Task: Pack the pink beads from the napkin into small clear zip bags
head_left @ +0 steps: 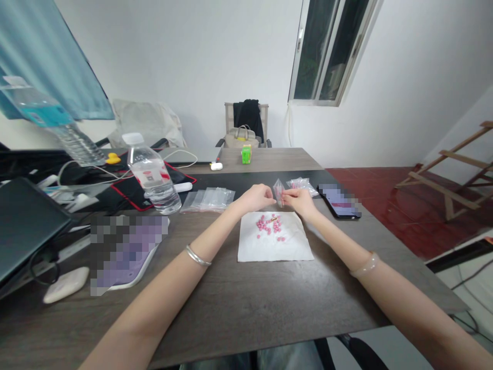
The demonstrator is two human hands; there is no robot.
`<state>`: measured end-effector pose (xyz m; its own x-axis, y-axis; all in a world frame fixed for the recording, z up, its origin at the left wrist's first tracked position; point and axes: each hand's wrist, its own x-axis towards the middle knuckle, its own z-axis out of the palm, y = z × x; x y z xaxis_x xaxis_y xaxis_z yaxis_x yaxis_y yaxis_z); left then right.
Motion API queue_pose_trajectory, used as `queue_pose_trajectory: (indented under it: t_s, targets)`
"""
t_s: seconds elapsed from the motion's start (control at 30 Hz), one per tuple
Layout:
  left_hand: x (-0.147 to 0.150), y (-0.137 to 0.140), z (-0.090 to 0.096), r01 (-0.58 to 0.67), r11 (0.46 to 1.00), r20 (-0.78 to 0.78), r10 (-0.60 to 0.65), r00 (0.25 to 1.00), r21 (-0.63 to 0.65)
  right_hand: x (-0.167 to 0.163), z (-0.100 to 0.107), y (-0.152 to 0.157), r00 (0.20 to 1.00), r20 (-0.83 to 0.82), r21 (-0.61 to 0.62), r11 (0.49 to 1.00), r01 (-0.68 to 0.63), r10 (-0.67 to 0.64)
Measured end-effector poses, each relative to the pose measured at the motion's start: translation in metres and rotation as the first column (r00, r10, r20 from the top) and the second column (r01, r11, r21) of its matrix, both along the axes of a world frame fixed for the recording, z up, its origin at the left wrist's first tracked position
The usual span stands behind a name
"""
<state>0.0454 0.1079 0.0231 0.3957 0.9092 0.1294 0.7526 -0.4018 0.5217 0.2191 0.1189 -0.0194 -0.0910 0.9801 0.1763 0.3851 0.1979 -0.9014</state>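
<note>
Left hand: the left hand (259, 197) sits just above the middle of the frame, fingers curled in, pinching the left edge of a small clear bag (279, 192).
Right hand: the right hand (299, 200) is just right of it, fingertips pressed together on the same bag from the other side.
Small clear bag: held upright between both hands above the counter (239, 303), with something pink showing inside; whether its mouth is sealed cannot be told.
Pink beads: a loose scatter of pink beads (269, 226) lies on a white sheet (274, 243) just below the hands, centre frame.
Filled bag: another clear bag (302, 184) with pink contents lies just above and right of the right hand.
Empty bags: a stack of flat clear bags (210, 199) lies left of the hands.
Phone: a dark phone (339, 201) lies to the right, near the filled bag.
Water bottle: a water bottle (153, 177) stands at left of centre, well apart from the hands.
Wrists: a silver bangle (197, 256) on the left arm, a pale bangle (365, 265) on the right.
</note>
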Motion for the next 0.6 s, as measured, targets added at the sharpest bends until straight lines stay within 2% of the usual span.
queue_pose_trajectory:
  t_s: [0.13,0.27,0.4,0.6]
  targets:
    - [0.004,-0.003,-0.005,0.005,0.999,-0.018,-0.004,1.000,0.044,-0.005,-0.001,-0.004,0.982,-0.188,-0.061,0.997,-0.037,0.025]
    - [0.007,-0.008,-0.004,0.014,0.996,-0.029,-0.011,1.000,0.093,-0.008,0.004,-0.009,0.964,-0.263,-0.081,0.995,-0.059,0.035]
    - [0.006,-0.008,-0.002,0.028,0.991,-0.030,-0.025,0.999,0.134,-0.010,0.007,-0.010,0.954,-0.285,-0.074,0.990,-0.116,0.091]
    - [0.003,-0.004,-0.006,0.102,0.983,-0.068,-0.092,0.993,0.154,-0.010,0.006,-0.011,0.957,-0.213,-0.115,0.967,-0.227,0.199]
